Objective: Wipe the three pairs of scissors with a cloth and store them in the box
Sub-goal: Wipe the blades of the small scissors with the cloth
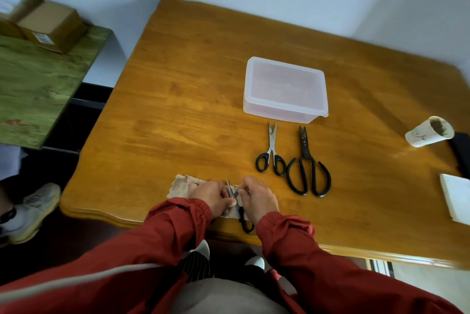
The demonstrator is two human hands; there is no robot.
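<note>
A small pair of scissors (241, 214) with black handles lies at the table's near edge on a beige cloth (181, 186). My left hand (213, 196) presses on the cloth and the blades; my right hand (256, 199) grips the scissors near the pivot. Two more pairs lie to the right: silver-bladed scissors with black handles (271, 153) and large dark iron scissors (307, 166). Behind them stands a clear plastic box (284, 90) with its lid on.
A white paper cup (429, 132) lies on its side at the right, beside a dark flat object (461, 151) and a white pad (456, 199). A green table with cardboard boxes (48, 24) stands at the left. Someone's shoe (30, 212) is on the floor.
</note>
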